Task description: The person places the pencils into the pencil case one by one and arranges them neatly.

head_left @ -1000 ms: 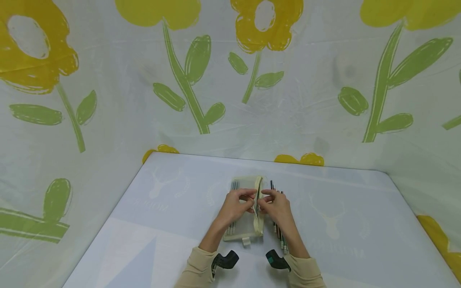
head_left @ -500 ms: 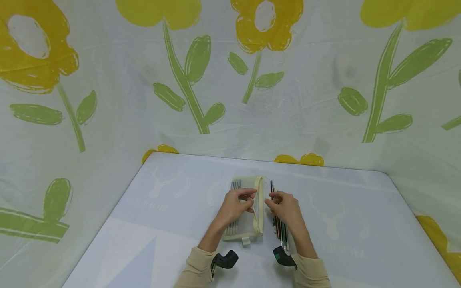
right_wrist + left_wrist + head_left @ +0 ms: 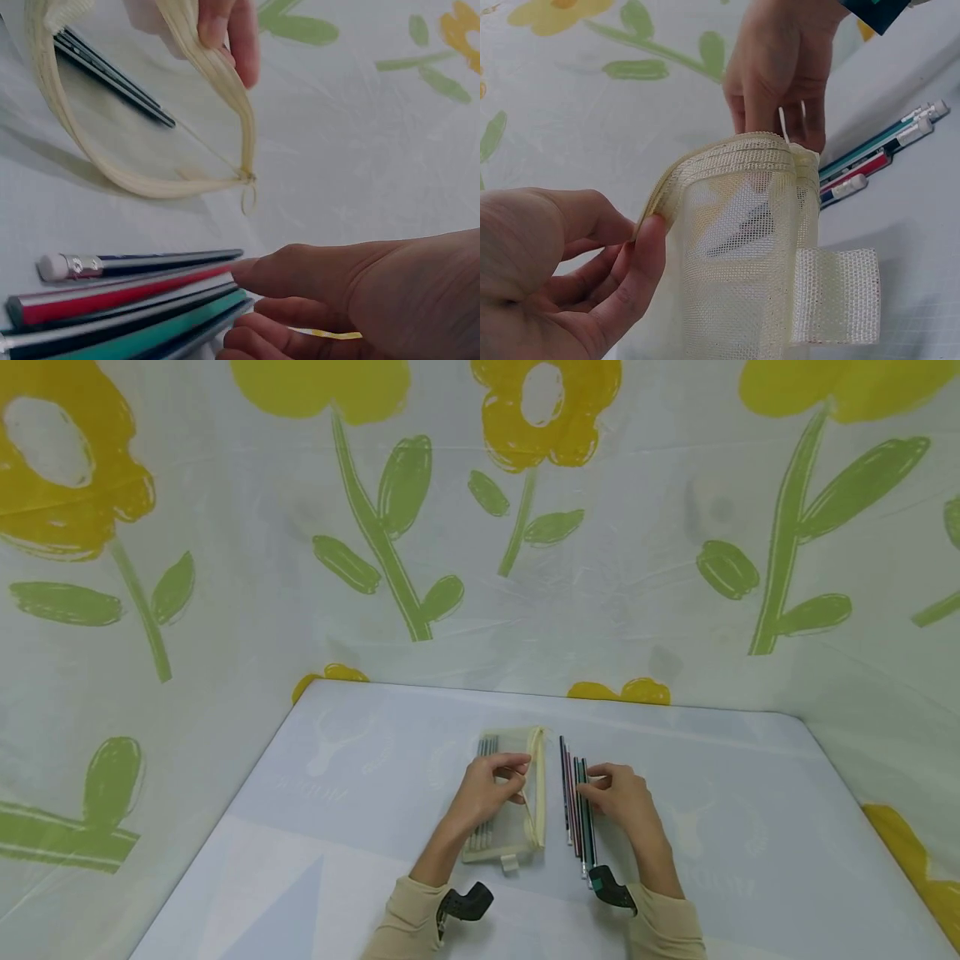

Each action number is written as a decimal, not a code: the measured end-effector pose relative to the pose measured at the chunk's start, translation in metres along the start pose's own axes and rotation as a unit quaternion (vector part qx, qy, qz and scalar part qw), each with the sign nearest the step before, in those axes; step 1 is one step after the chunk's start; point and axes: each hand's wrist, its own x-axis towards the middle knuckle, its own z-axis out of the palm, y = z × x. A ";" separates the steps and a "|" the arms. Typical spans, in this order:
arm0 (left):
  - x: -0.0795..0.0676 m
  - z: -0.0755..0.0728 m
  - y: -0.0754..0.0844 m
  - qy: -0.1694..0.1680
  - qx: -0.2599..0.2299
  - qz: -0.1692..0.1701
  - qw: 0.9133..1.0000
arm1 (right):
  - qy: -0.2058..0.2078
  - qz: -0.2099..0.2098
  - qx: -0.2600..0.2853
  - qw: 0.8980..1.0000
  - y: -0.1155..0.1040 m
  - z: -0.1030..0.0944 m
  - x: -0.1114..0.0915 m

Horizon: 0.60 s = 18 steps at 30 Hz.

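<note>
Backdrop (image 3: 637,527): printed flowers, behind and around the table (image 3: 750,927).

Pouch (image 3: 513,828): pale mesh, lying on the table in front of the person. Mouth gaping along the side facing the right hand; closure not done.

Left hand (image 3: 483,793): thumb and fingers clamped on the lip of the pouch, drawing that edge away from the opposite one.

Right hand (image 3: 622,793): at the loose pencils (image 3: 585,827), just beside the pouch. Thumb tip meets the row near its far ends; the other fingers lie curled beneath it in the right wrist view. Whether they grip a pencil cannot be told.

Count: several loose pencils side by side on the table, eraser ends toward the person, exact number unclear. Among them a red pencil (image 3: 127,292) and a teal pencil (image 3: 157,334).

Inner pencils (image 3: 487,746): a small group within the pouch, along its side away from the opening.

Progress (judgement): partway. Pouch unfastened and a share of pencils inside; the loose row remains outside, and the mouth remains unfastened. The right wrist view shows no pencil lifted.

Fabric tag (image 3: 836,296): sticks out from the pouch's near end. Thread loop (image 3: 248,196): hangs off the mouth's far corner.
</note>
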 end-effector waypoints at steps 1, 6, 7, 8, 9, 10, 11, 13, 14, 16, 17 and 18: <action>0.000 0.000 0.000 -0.001 -0.003 0.000 1.000 | -0.003 0.002 -0.003 1.000 0.001 -0.001 0.000; -0.002 0.000 0.004 -0.004 -0.006 0.002 1.000 | -0.020 0.010 -0.026 0.999 0.006 -0.005 0.000; -0.003 0.000 0.007 -0.004 -0.004 0.002 1.000 | -0.023 0.012 -0.029 0.999 0.006 -0.006 0.000; -0.005 0.000 0.010 -0.005 -0.003 0.002 1.000 | -0.025 0.013 -0.030 0.999 0.007 -0.006 0.000; -0.006 0.000 0.014 -0.006 -0.002 0.001 1.000 | -0.026 0.014 -0.031 0.999 0.008 -0.006 0.001; -0.008 -0.001 0.019 -0.007 -0.001 0.000 1.000 | -0.027 0.015 -0.030 0.999 0.008 -0.006 0.001; -0.009 -0.001 0.023 -0.009 0.000 0.000 1.000 | -0.029 0.015 -0.028 0.999 0.009 -0.006 0.001; -0.012 -0.002 0.031 -0.010 -0.002 0.002 1.000 | -0.031 0.016 -0.026 0.999 0.010 -0.006 0.001; -0.013 -0.003 0.034 -0.011 -0.002 0.004 1.000 | -0.032 0.015 -0.025 0.999 0.010 -0.006 0.002; -0.014 -0.003 0.037 -0.011 -0.002 0.007 1.000 | -0.033 0.017 -0.023 0.999 0.010 -0.006 0.001; -0.014 -0.004 0.038 -0.010 -0.002 0.008 1.000 | -0.033 0.018 -0.024 0.999 0.010 -0.006 0.001; -0.014 -0.004 0.038 -0.009 -0.002 0.009 1.000 | -0.032 0.021 -0.027 0.999 0.010 -0.006 0.001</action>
